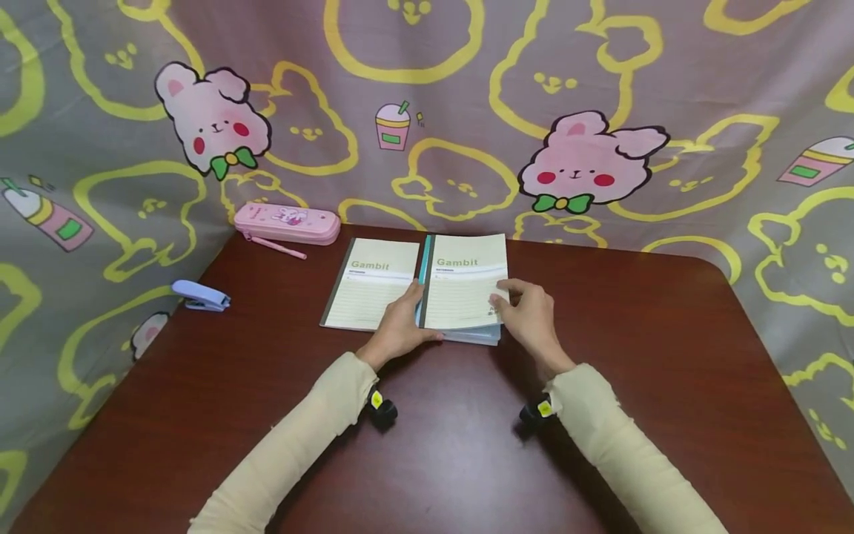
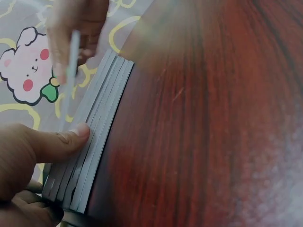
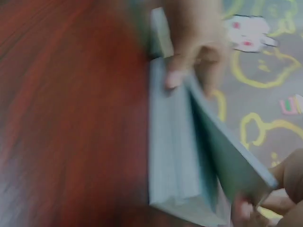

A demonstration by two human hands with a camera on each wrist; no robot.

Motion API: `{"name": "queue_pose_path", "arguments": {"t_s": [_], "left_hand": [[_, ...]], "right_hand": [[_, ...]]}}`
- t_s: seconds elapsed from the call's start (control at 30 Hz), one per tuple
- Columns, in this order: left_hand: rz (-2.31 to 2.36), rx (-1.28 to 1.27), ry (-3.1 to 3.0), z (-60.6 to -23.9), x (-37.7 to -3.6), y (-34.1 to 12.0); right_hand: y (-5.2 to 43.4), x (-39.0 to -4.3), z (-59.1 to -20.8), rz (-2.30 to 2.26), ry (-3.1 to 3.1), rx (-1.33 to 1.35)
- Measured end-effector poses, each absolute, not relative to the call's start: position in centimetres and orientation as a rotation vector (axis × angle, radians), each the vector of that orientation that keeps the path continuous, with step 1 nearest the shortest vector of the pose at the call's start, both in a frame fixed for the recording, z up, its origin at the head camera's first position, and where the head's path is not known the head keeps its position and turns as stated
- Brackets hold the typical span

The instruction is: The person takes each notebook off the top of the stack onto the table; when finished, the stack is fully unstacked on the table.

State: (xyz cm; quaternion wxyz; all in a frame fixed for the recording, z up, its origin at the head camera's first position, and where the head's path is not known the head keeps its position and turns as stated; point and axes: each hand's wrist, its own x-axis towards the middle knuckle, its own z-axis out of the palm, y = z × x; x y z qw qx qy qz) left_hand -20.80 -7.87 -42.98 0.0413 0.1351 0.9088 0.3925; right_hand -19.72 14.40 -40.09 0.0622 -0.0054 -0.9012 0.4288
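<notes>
A stack of notebooks (image 1: 471, 338) lies at the middle of the table, its top notebook (image 1: 463, 298) labelled Gambit. My right hand (image 1: 531, 317) pinches the right edge of that top notebook. In the right wrist view the lifted notebook (image 3: 236, 163) tilts away from the stack, with a gap under its right side. My left hand (image 1: 398, 326) holds the stack's near left corner, its thumb (image 2: 71, 142) against the stacked edges. Just left of the stack lies another Gambit notebook (image 1: 373, 293), partly covered by the left hand.
At the back left is a pink pencil case (image 1: 287, 224), with a pink pen (image 1: 279, 247) in front of it. A light blue stapler (image 1: 202, 294) sits near the table's left edge. A patterned curtain (image 1: 460, 111) hangs behind the brown table (image 1: 440, 445).
</notes>
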Motion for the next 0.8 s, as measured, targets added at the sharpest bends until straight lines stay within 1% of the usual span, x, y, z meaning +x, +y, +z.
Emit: {"name": "queue_pose_path", "arguments": {"t_s": [0.17,0.27,0.5,0.67,0.8], "left_hand": [[1.19,0.394,2.791,-43.4,-20.7,-7.8],[1.199,0.401,2.79,-43.5,-20.8,-7.9],[1.232,0.391,2.761,-43.1,-21.2,-7.8],[1.246,0.426,2.786,-42.8,-21.3,-7.9],[1.24,0.405,2.784,-42.6,-21.0,-8.2]], "right_hand": [[14.8,-20.2,-40.2,1.711,-2.676,-0.121],[14.7,-20.4,-40.9,1.845,-2.623,-0.145],[15.1,-20.4,-41.5,1.954,-2.47,-0.192],[15.9,-20.2,-40.2,2.025,-2.399,-0.209],[17.6,-19.4,-39.2,2.078,-2.385,-0.208]]}}
